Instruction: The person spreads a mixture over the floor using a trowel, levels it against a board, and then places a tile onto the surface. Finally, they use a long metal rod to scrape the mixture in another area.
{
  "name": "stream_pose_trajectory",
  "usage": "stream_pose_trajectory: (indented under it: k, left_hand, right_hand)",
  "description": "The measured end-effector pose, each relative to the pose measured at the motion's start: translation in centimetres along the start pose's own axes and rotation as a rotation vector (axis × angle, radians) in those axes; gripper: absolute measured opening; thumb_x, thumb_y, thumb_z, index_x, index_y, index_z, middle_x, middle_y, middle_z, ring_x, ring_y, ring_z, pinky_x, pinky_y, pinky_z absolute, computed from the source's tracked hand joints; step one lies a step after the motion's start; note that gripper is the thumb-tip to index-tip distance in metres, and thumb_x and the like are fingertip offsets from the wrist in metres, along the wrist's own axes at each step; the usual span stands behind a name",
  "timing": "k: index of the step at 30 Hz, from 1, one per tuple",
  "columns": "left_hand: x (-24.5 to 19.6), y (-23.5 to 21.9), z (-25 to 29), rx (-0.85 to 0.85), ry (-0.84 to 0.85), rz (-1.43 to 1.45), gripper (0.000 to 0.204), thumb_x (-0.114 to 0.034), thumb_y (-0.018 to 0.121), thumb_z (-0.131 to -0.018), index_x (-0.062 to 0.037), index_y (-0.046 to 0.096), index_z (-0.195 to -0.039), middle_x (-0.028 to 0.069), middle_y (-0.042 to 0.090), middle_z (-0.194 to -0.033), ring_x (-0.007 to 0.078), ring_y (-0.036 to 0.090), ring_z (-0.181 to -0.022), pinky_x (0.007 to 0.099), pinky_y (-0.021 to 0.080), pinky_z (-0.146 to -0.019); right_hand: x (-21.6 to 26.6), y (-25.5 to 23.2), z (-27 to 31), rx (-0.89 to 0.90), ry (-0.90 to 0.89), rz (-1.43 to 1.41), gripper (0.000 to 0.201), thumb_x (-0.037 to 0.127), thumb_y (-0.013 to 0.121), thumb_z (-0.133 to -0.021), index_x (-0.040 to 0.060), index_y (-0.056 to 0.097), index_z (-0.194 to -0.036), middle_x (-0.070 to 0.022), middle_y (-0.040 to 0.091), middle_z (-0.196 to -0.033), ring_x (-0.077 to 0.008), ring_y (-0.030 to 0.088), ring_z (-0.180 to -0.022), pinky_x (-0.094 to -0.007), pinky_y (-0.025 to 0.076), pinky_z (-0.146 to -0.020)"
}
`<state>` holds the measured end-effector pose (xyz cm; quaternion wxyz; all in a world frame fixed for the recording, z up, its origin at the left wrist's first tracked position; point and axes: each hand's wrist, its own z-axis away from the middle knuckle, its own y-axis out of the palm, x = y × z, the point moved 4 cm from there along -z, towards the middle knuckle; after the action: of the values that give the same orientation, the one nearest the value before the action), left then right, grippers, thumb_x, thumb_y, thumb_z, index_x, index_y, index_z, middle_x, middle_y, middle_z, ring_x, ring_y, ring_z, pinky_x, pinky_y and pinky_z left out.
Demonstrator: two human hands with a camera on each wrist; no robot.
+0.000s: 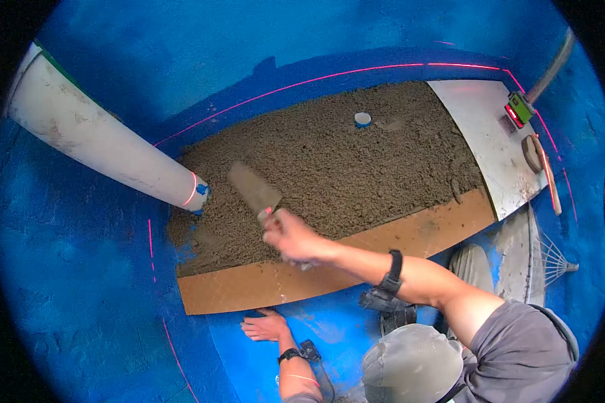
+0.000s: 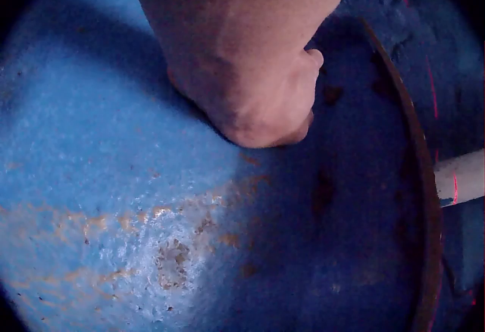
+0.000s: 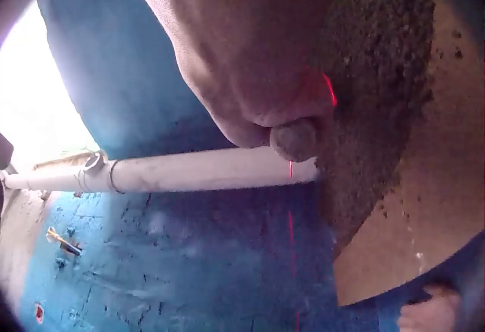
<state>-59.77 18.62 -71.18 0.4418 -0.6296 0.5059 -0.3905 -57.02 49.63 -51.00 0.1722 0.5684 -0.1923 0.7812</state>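
In the head view, the right hand [image 1: 297, 238] grips the handle of a trowel [image 1: 254, 189], its blade over the left part of the grey mortar bed [image 1: 329, 161]. The round handle end [image 3: 293, 140] pokes out of the curled right hand [image 3: 250, 67] in the right wrist view. A brown board [image 1: 249, 289] edges the mortar at the front. The left hand [image 1: 265, 326] rests on the blue floor [image 1: 249, 363] just in front of that board, fingers spread; in the left wrist view the back of the left hand [image 2: 254, 101] hides most fingers.
A thick white pipe [image 1: 101, 134] slants down to the mortar's left end. A small white pipe stub [image 1: 362, 119] stands in the mortar. At right lie a pale panel [image 1: 480, 134], a green laser level [image 1: 519, 109], a float [image 1: 533, 154] and a wire rake [image 1: 558, 263]. Red laser lines cross the walls.
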Motion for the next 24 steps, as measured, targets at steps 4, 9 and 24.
stream_pose_trajectory:
  k: [4, 9, 24]
  left_hand:
    - [-0.2, -0.3, 0.1, -0.016, 0.02, 0.024, 0.054, -0.045, 0.063, -0.095, -0.0002, 0.055, -0.125, 0.0189, 0.053, -0.132, 0.0393, 0.051, -0.118, 0.0502, 0.042, -0.097]
    - [-0.2, -0.6, 0.1, 0.053, 0.004, 0.039, 0.058, -0.044, 0.062, -0.095, 0.0011, 0.054, -0.131, 0.0212, 0.051, -0.139, 0.0397, 0.048, -0.125, 0.0499, 0.039, -0.102]
    - [-0.4, -0.6, -0.3, 0.094, -0.017, 0.086, 0.058, -0.041, 0.062, -0.095, 0.0017, 0.054, -0.134, 0.0228, 0.05, -0.144, 0.0404, 0.047, -0.129, 0.0508, 0.037, -0.106]
  right_hand:
    - [-1.2, 0.8, -1.0, 0.098, -0.041, 0.238, 0.041, 0.026, 0.065, -0.093, -0.0007, 0.053, -0.121, -0.0218, 0.067, -0.107, -0.0348, 0.067, -0.101, -0.0462, 0.053, -0.086]
    - [-1.3, -6.6, 0.4, -0.215, 0.018, 0.151, 0.035, 0.025, 0.065, -0.095, 0.0016, 0.054, -0.119, -0.013, 0.064, -0.101, -0.0223, 0.066, -0.09, -0.0401, 0.054, -0.082]
    - [7.4, -17.9, -1.7, 0.286, 0.294, 0.635, 0.017, 0.025, 0.058, -0.102, 0.0089, 0.059, -0.097, -0.0018, 0.058, -0.07, -0.0126, 0.054, -0.05, -0.0328, 0.042, -0.038]
